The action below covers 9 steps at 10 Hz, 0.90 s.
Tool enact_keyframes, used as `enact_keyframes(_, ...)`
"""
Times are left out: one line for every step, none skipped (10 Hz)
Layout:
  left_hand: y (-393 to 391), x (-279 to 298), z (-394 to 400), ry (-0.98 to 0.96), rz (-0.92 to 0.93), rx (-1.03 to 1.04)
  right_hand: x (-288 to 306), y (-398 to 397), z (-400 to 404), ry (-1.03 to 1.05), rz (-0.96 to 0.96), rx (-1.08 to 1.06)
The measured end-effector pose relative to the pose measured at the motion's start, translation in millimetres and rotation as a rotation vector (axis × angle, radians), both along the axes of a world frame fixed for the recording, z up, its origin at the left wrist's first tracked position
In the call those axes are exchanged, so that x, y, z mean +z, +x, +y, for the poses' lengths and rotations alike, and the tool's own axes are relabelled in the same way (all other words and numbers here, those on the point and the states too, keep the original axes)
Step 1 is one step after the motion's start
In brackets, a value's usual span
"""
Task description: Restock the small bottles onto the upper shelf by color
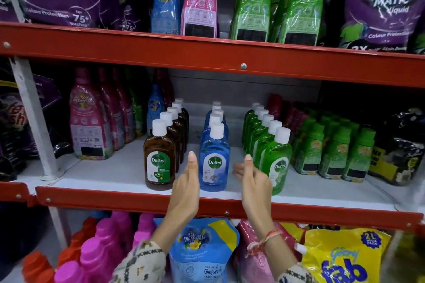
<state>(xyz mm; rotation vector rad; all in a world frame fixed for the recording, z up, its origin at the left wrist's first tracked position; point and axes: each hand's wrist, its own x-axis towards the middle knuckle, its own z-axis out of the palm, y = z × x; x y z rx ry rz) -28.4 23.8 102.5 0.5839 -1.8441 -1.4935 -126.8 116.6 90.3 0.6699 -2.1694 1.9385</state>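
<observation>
Three rows of small white-capped bottles stand on the middle shelf, each row running front to back. The brown row is on the left, the blue row in the middle, the green row on the right. My left hand is raised just left of the front blue bottle, thumb up, holding nothing. My right hand is raised just right of that bottle, fingers curled loosely and apart, empty. Neither hand clearly touches the blue bottle.
Tall pink, blue and green softener bottles flank the rows. Small green bottles stand at the right. The upper shelf carries purple pouches and tall bottles. Below are pink bottles, a blue pouch and a yellow bag.
</observation>
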Motion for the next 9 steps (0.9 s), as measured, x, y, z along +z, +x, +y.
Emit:
enact_keyframes(-3.3,-9.1,21.6,-0.209,0.249,0.271,5.6,4.6,22.1,-0.171,0.082,-0.171)
enact_keyframes(-17.6,-16.5,37.2,-0.225,0.320,0.164,2.5,-13.5,44.0,-0.241,0.124,-0.346)
enact_keyframes(-40.2,-17.4,51.9,-0.127,0.191,-0.059,2.0,-41.5,61.5,-0.133,0.037,-0.374)
enact_keyframes(-62.9,-15.6,65.8,-0.028,-0.043,-0.235,11.1,-51.8,74.1,0.030,-0.056,-0.290)
enact_keyframes(-74.4,-8.0,72.9,-0.065,-0.170,-0.329,14.5,-51.7,76.1,0.087,-0.064,-0.284)
enact_keyframes(-80.7,-3.5,68.7,-0.003,-0.170,-0.362,11.9,-51.1,75.6,0.088,-0.041,-0.361)
enact_keyframes(-81.9,3.3,65.0,0.055,-0.193,-0.367,6.8,-50.7,77.7,0.059,-0.009,-0.420)
enact_keyframes(-79.2,8.2,63.7,0.084,-0.202,-0.395,4.2,-48.5,77.9,0.070,0.027,-0.443)
enact_keyframes(-76.7,5.4,65.6,0.065,-0.189,-0.378,1.1,-51.8,78.7,0.050,0.048,-0.424)
